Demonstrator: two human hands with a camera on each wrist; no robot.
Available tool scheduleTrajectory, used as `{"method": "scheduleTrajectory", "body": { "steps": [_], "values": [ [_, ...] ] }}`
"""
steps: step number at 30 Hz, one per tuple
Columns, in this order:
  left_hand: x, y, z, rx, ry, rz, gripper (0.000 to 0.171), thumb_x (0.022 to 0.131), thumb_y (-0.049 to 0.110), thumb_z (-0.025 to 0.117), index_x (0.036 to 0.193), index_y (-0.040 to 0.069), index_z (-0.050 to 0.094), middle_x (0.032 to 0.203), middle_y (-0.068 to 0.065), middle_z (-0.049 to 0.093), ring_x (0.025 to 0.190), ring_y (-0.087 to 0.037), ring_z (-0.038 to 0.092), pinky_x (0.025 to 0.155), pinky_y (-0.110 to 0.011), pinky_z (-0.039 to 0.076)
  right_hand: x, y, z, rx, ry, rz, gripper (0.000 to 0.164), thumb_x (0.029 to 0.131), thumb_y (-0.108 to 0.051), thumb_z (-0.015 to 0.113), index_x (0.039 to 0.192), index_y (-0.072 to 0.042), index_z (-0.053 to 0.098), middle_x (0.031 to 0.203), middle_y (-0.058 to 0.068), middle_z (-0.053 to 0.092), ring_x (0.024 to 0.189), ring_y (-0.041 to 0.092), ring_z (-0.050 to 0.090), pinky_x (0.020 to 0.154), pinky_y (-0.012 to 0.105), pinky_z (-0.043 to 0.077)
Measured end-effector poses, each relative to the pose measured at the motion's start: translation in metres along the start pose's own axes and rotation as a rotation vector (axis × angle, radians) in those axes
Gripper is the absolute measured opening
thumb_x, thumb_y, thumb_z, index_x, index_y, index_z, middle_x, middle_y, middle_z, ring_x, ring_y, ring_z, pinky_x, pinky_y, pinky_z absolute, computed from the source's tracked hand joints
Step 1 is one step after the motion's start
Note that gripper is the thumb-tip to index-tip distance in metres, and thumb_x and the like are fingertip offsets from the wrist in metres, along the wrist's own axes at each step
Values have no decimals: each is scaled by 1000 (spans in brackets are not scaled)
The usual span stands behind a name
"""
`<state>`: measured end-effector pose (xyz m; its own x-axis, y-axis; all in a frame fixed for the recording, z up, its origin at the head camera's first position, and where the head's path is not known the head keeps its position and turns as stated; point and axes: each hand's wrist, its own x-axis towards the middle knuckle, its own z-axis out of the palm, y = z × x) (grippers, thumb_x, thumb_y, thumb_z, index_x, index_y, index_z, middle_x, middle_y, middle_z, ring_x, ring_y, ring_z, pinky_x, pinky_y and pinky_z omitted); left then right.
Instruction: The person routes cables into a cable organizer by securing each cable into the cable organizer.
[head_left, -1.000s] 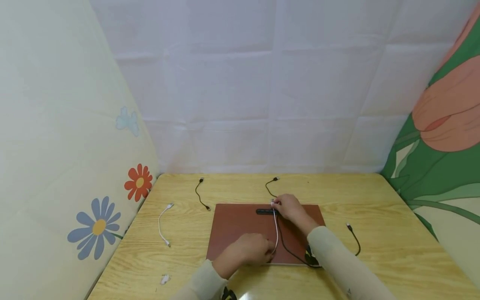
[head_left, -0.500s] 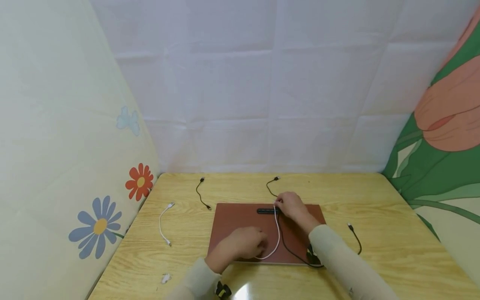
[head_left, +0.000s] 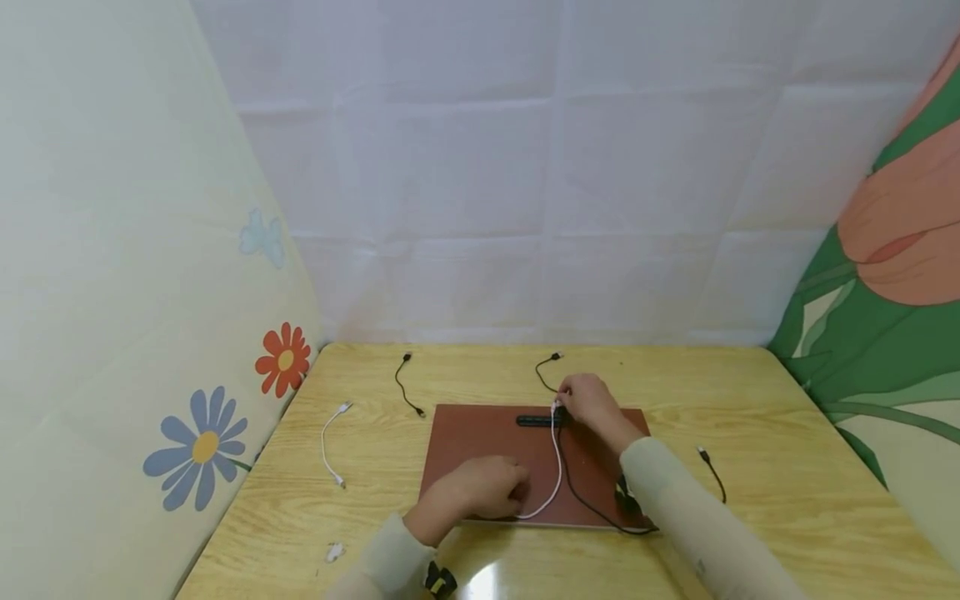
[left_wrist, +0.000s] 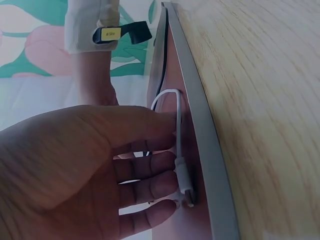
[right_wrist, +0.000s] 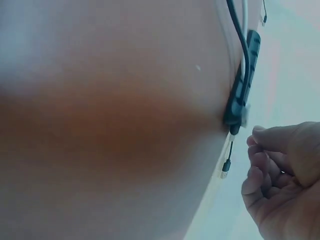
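A black slotted cable clip (head_left: 534, 421) lies along the far edge of a reddish-brown board (head_left: 480, 433). A white USB cable (head_left: 559, 475) and a longer black cable (head_left: 573, 492) run from its right end towards me. My left hand (head_left: 487, 487) rests over the board's near edge. In the left wrist view its half-curled fingers touch the white cable near its plug (left_wrist: 184, 177), which lies on the board. My right hand (head_left: 588, 400) is at the clip's right end. In the right wrist view its fingers are curled, thumb against forefinger, with nothing visible between them, apart from the clip.
Short black cables (head_left: 405, 387) and a white cable (head_left: 326, 450) lie on the wooden table (head_left: 375, 533) behind and left of the board. Another black cable (head_left: 708, 467) lies at right. A small white scrap (head_left: 334, 552) is at the front left. Printed cloth walls stand around the table.
My left hand has moved left along the near edge, and the white cable now bows in a wider curve. My right hand has shifted slightly right and away from the white cable's far end.
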<state>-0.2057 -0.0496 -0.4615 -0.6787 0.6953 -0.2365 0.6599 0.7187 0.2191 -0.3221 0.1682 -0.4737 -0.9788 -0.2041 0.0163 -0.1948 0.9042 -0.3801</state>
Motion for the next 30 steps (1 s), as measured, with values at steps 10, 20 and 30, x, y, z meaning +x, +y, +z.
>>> {"method": "scheduleTrajectory", "body": {
  "steps": [10,20,30],
  "values": [
    [-1,-3,-1,-102,-33,-24,18,87,26,77,92,24,60,86,13,53,75,-3,50,65,-21,44,24,-4,-10,25,-108,16,18,100,-14,60,94,1,67,85,10,62,69,20,53,64,37,48],
    [3,-3,0,-119,-72,-16,21,87,27,77,92,23,58,85,12,51,75,-5,49,66,-23,44,39,1,3,63,-161,79,34,96,-8,54,65,-14,41,59,-1,31,51,13,27,49,28,26],
    [-1,-13,0,-101,32,-47,28,85,40,81,98,22,63,94,12,54,86,-4,52,74,-23,47,43,2,10,61,-175,75,45,95,-9,59,55,-16,40,51,-4,27,46,11,23,45,27,27]
  ]
}}
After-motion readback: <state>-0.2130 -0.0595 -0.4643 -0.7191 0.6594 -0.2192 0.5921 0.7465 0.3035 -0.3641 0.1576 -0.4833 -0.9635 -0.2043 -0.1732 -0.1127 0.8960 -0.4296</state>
